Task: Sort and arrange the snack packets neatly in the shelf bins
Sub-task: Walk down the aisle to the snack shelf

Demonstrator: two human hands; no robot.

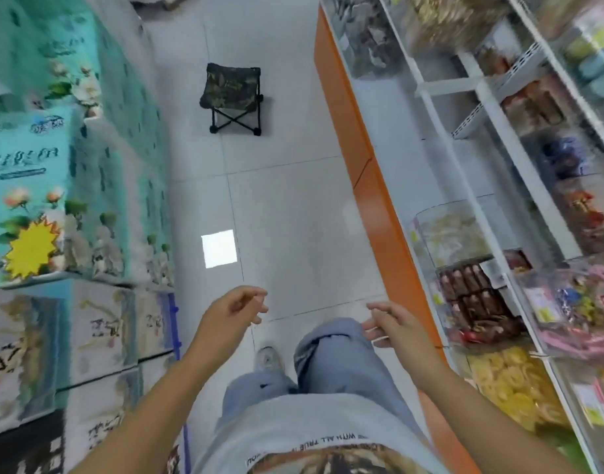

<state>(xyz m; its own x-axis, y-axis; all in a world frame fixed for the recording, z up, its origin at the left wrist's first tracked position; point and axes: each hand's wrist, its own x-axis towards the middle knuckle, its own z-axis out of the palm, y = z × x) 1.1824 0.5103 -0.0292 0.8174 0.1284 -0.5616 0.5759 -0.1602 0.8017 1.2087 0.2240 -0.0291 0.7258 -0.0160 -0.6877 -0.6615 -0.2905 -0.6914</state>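
Observation:
I stand in a shop aisle and look down. My left hand [230,311] hangs over the floor with loosely curled fingers and holds nothing. My right hand [394,328] hovers above my knee, also loosely curled and holding nothing, left of the shelf. To the right, clear shelf bins hold snack packets: brown packets [475,295], yellow snacks [512,381], pale yellow packets [451,234] and pink packets [581,313]. Both hands are apart from the bins.
An orange shelf base [372,186] runs along the aisle's right side. Stacked teal and white cartons [64,186] line the left. A small camouflage folding stool [232,97] stands on the tiled floor further down the aisle.

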